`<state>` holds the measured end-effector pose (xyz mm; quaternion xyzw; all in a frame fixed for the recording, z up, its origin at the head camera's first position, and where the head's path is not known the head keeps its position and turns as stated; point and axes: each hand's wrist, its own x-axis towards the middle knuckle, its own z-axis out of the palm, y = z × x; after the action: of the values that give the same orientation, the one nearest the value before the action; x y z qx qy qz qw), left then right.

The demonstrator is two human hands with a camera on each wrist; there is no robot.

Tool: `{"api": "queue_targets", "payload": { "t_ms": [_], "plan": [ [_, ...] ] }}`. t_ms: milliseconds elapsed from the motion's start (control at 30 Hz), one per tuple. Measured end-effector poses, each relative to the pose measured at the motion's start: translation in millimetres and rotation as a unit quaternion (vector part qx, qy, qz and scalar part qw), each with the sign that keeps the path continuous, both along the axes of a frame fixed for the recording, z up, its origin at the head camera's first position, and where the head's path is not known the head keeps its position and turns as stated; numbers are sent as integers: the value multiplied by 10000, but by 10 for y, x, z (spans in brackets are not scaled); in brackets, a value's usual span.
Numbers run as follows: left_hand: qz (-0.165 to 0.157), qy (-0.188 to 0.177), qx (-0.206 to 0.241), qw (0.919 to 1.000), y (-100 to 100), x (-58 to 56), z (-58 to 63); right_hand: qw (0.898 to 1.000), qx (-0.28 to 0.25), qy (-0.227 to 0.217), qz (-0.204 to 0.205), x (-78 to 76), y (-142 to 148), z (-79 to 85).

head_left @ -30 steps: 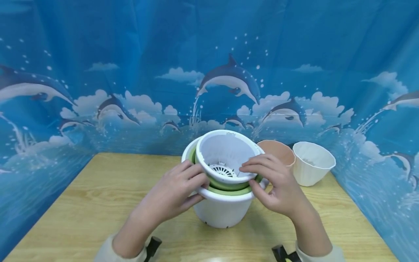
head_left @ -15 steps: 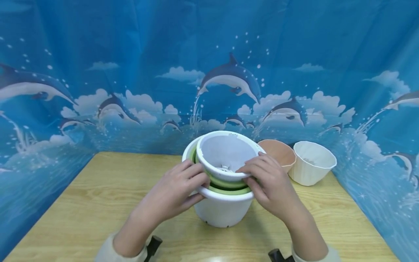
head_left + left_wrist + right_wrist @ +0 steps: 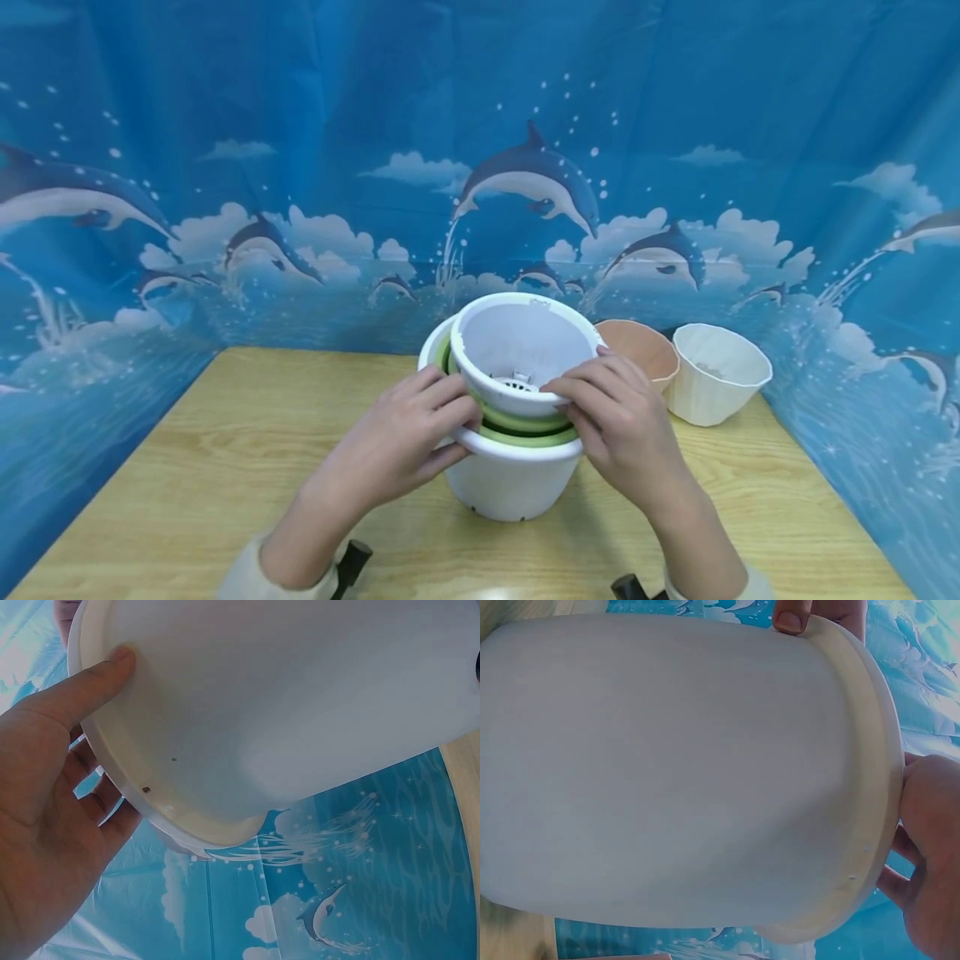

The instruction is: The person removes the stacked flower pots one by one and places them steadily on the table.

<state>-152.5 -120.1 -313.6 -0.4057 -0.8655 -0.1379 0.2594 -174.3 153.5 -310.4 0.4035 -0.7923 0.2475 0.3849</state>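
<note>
A large white flower pot stands upright on the table, with green pots nested inside it. On top, a smaller white pot with a slotted bottom sits tilted in the nest. My left hand grips the large pot's rim at its left, thumb outside, as the left wrist view also shows. With my right hand I pinch the smaller pot's rim at its front right, fingers inside and thumb below. In the right wrist view the large pot's wall hides what my right fingers hold.
Behind my right hand stands a terracotta-coloured pot, partly hidden. A faceted white pot is beside it at the table's back right. A blue dolphin-print curtain closes off the back and sides of the wooden table.
My right hand has shifted left along the smaller white pot's rim and closed on it. That pot's tilt has changed slightly, its back rim dipping and then rising. My left hand stays put.
</note>
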Motion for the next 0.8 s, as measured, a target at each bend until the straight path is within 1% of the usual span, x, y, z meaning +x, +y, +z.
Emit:
{"api": "queue_targets", "payload": {
  "t_ms": [133,267,467,800],
  "plan": [
    [-18,8,24,10000,2,-5,1,9998,-110,181,52,-11,-17,6],
    [-35,23,35,10000,0,-13,5,9994,-176,272,73,-18,-29,8],
    [-36,5,16,10000,-3,-7,3,9993,-156,334,28,16,-65,12],
    [17,8,-49,10000,3,-7,12,9976,-308,626,-25,56,-104,33]
  ]
}}
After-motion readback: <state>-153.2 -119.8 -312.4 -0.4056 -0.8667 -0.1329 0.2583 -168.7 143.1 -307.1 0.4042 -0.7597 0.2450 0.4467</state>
